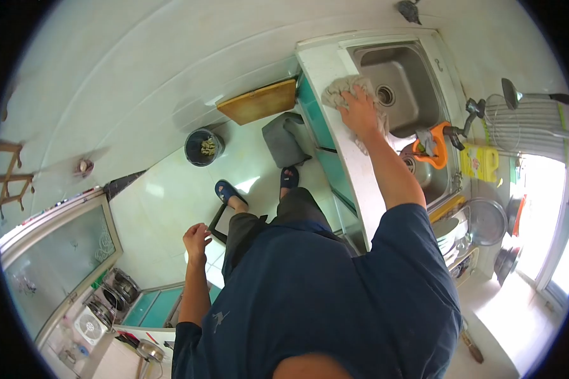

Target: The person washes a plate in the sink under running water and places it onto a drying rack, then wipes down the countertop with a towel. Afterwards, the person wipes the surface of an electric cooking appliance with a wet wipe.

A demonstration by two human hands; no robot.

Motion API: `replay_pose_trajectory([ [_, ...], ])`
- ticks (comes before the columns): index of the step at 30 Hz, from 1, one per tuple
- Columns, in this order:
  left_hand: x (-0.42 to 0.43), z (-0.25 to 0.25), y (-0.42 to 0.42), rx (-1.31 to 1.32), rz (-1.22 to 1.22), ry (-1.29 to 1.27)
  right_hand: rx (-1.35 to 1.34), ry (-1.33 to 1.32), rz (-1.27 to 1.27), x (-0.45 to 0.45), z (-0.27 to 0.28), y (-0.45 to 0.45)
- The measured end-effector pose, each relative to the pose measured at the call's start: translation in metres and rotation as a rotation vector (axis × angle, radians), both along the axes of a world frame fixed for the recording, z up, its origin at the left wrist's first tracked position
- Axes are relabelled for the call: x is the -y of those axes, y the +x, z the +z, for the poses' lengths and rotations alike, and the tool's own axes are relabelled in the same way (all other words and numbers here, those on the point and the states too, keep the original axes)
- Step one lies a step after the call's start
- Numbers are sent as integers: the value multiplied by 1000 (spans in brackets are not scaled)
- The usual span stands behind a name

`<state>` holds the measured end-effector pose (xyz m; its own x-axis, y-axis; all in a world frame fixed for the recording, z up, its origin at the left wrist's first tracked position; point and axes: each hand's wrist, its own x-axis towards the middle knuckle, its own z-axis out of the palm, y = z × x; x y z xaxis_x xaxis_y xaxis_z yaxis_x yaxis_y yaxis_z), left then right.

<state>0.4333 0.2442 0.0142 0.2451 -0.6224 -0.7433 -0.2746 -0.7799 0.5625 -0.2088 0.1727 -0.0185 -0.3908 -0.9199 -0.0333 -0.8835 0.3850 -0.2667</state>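
My right hand (360,115) presses down on a crumpled light grey cloth (344,88) at the edge of the white counter (360,199), beside the steel sink (414,76). Its fingers are bent into the cloth, and folds of it spread toward the basin. Away from the counter, my left hand (197,241) hangs in the air over the floor. Its fingers are loosely curled and apart, and I see nothing in them. An orange strainer basket (440,151) sits by the faucet (471,114), to the right of my right forearm.
A wooden board (259,103) leans on the wall. A dark bin (202,147) with scraps and a grey folded object (283,140) stand on the floor. Beyond the sink are a yellow jug (479,162) and a round metal lid (487,221). Pots (114,294) stand at lower left.
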Motion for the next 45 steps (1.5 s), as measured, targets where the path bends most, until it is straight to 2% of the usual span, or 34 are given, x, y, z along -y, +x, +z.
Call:
replay_pose_trajectory([
  [11,66,-11,-41,-102,-242,7,40,-25,-251,-215,11,52],
  [22,91,-14,-30,-99,-400,64,33,39,-635,-343,13,148],
  [24,105,-17,-24,-100,-424,54,77,30,-732,-363,15,163],
  [27,123,-12,-16,-96,-449,39,63,-100,-1063,-400,-6,179],
  [28,128,-11,-12,-110,-468,34,50,-111,-1082,-407,-13,177],
  [30,138,-9,-6,-73,-470,35,12,-123,-1352,-411,-18,173],
  [34,147,-5,4,-46,-501,31,107,120,-1508,-359,-3,151],
  [36,143,0,5,-37,-487,36,137,126,-1526,-330,8,146],
  [40,131,-1,11,-40,-461,56,103,156,-1370,-281,5,134],
  [45,115,1,8,-30,-478,88,23,27,-1112,-214,-5,117],
])
